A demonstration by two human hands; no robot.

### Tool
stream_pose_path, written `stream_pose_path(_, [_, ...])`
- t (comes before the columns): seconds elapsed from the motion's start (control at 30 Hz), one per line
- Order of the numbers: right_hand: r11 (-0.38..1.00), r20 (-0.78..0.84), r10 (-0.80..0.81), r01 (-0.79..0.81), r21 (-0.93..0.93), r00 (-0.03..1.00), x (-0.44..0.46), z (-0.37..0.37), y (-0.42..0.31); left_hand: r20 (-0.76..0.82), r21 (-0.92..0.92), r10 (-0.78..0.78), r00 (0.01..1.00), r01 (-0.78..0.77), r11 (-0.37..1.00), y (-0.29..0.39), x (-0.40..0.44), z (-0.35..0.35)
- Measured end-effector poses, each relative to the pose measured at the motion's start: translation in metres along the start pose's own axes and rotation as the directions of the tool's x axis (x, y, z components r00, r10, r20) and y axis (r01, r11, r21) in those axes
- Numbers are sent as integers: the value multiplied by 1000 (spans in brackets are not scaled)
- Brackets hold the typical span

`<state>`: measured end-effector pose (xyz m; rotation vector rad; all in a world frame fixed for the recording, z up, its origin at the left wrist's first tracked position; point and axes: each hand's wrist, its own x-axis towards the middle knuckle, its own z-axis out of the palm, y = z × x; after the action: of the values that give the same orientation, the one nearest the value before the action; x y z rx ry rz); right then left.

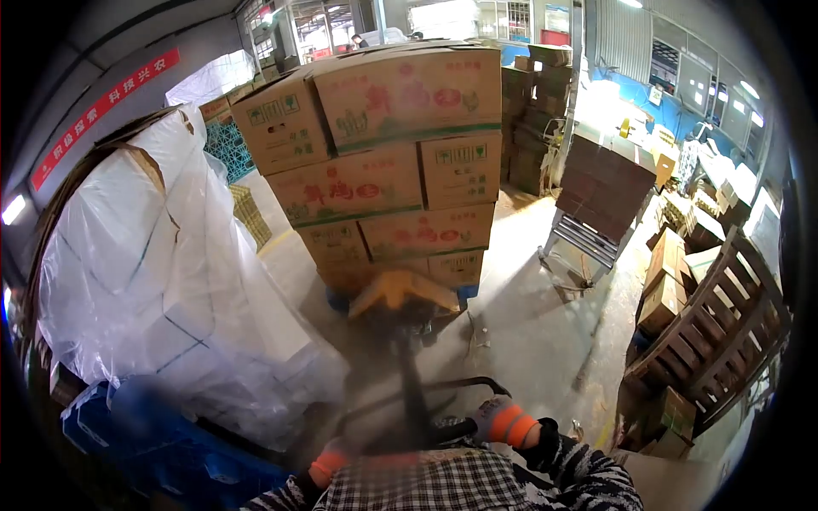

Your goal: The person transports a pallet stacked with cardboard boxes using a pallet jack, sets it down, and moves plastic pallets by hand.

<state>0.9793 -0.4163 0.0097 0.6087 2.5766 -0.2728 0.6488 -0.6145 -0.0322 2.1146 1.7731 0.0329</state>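
Observation:
Both my hands are low in the view, in grey and orange gloves, at the black handle (434,431) of a yellow pallet jack (404,291). My right hand (501,421) is wrapped round the handle's right side. At the left side is my left hand (331,458), its fingers blurred and partly hidden. Beyond the jack, a tall stack of printed cardboard boxes (400,175) stands on a blue pallet (467,292).
Plastic-wrapped goods (170,281) and blue pallets (170,443) stand close on the left. On the right are a brown box on a metal stand (605,183), an upright wooden pallet (724,332) and loose cartons (663,285). A person (360,40) is far behind the stack.

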Motion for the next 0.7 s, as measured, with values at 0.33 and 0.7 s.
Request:
stream_pose_path(0.33, [958, -493, 166, -20, 288, 854, -72, -52, -21, -215, -7, 179, 960, -185, 983, 24, -43, -70])
stream_pose_path(0.7, [918, -869, 365, 27, 396, 334, -40, -141, -3, -787, 200, 174, 592, -22, 980, 3, -6, -178])
